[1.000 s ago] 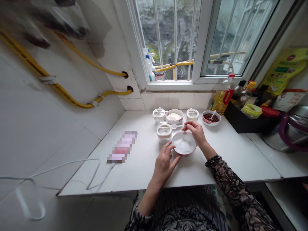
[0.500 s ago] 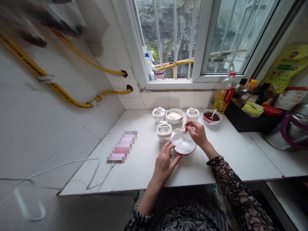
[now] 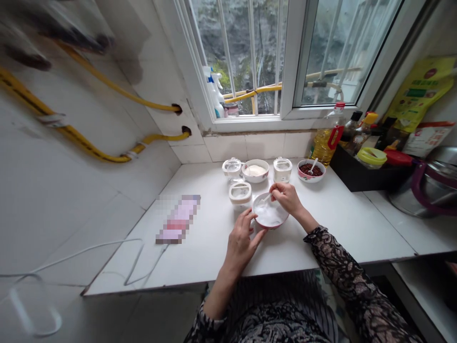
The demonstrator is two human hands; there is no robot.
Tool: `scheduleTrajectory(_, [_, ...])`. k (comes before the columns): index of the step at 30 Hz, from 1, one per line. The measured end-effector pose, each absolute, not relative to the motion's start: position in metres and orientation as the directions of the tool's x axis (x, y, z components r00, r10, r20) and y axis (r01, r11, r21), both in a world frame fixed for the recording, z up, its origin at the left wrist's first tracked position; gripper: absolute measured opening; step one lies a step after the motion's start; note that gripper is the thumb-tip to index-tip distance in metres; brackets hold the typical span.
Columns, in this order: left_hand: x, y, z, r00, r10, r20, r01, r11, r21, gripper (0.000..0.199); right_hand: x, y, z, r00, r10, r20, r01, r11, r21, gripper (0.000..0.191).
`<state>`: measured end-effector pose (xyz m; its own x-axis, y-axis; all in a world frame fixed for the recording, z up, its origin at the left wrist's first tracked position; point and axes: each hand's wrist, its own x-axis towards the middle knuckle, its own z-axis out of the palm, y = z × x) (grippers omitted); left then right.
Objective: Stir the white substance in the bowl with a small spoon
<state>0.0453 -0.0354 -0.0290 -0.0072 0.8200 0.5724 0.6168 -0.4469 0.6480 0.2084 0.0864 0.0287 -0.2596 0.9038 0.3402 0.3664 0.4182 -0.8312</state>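
Note:
A bowl of white powder stands on the white counter in front of me. My left hand grips its left and near rim between thumb and fingers. Pinched in my right hand is a small white spoon, whose tip dips into the powder at the bowl's far left side. Just behind the bowl sits a clear lidded jar. Farther back are a second jar, a bowl of pale powder and a third jar.
A bowl of dark red bits with a spoon stands back right, beside an oil bottle and a black box of seasonings. A steel pot is far right. On the left lie a blurred-out phone and its cable.
The spoon has gone from above the far rim down into the powder, with my right hand shifting slightly left. My left hand still holds the bowl. The camera view has shifted a little.

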Motion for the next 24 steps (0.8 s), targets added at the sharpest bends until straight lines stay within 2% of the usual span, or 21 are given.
scheduleTrajectory(5, [0.0453,-0.0351,-0.0294,-0.013,0.821,0.571,0.616,-0.443,0.652,0.030,0.2090,0.0878,0.0262,-0.289,0.899,0.330,0.300,0.413,-0.860,0.016])
scheduleTrajectory(11, [0.0452,-0.0352,-0.0296,-0.013,0.826,0.564,0.624,-0.434,0.650,0.030,0.2082,0.0872,0.0290,-0.300,0.919,0.257,0.183,0.320,-0.930,0.013])
scheduleTrajectory(19, [0.0449,-0.0356,-0.0291,-0.010,0.832,0.555,0.618,-0.431,0.658,0.030,0.2079,0.0869,0.0308,-0.233,0.943,0.238,0.165,0.280,-0.946,0.013])
scheduleTrajectory(24, [0.0445,-0.0360,-0.0281,-0.005,0.830,0.558,0.621,-0.435,0.652,0.031,0.2089,0.0877,0.0330,-0.204,0.967,0.153,0.069,0.171,-0.983,0.012])
